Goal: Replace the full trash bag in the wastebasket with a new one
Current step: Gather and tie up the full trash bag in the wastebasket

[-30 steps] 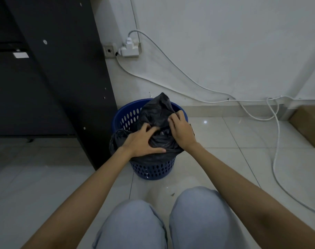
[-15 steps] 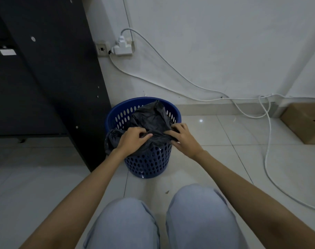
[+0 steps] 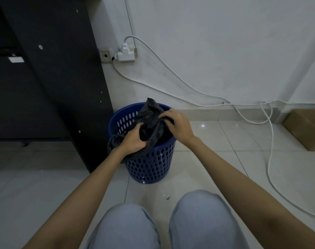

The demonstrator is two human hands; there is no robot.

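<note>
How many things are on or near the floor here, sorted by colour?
Blue: 1, wastebasket
Black: 1, trash bag
Brown: 1, cardboard box
White: 1, cable
Total: 4

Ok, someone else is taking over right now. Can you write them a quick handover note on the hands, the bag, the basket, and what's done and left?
Left hand: closed on the black bag at the near rim.
Right hand: closed on the bag's gathered top, over the far side.
The bag sits inside the blue basket on the floor beside the dark cabinet; part of it hangs over the left rim.
Done: the bag's mouth is partly bunched up.
Left: finish gathering or tying it, lift the bag out, fit a new one. No new bag is in view.
</note>
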